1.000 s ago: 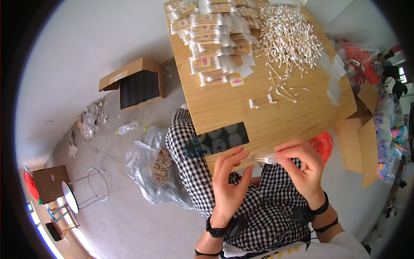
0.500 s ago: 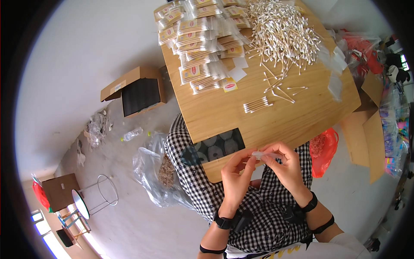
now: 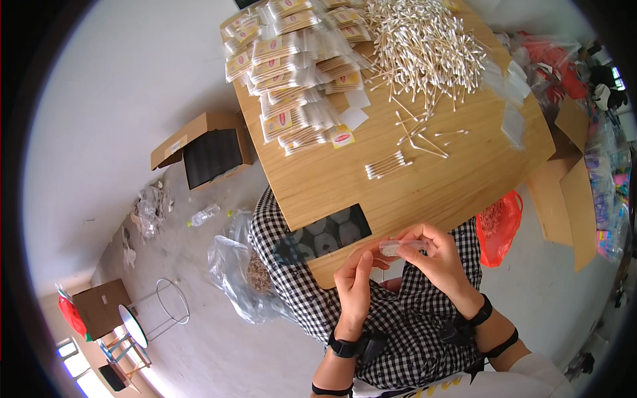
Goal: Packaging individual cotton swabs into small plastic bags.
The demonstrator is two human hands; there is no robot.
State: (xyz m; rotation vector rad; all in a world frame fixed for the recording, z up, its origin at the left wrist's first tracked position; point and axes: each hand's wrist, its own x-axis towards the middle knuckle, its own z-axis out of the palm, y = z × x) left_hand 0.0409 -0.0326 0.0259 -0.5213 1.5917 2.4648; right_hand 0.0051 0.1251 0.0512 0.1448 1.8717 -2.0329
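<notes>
My right hand [image 3: 434, 259] pinches a small clear plastic bag [image 3: 393, 249] above my lap, just off the table's near edge. My left hand [image 3: 353, 282] is beside the bag's left end, thumb raised and apart from the fingers; whether those fingertips touch the bag is hard to see. On the table ahead lies a short neat row of cotton swabs [image 3: 388, 164]. Beyond it are a few loose swabs [image 3: 431, 146] and a large heap of cotton swabs [image 3: 428, 50]. Filled swab packets [image 3: 275, 83] are piled at the far left.
A small yellow card [image 3: 342, 136] and white cards [image 3: 353, 118] lie by the packets. Flat clear bags [image 3: 512, 125] rest at the wooden table's [image 3: 318, 179] right edge. A dark patterned sheet [image 3: 332, 233] covers the near left corner. A red bag [image 3: 499, 229] and an open carton [image 3: 567, 199] stand right.
My left thumb has come away from the bag, and the left hand has shifted slightly left and down. My right hand still holds the bag. The whole view has shifted slightly.
</notes>
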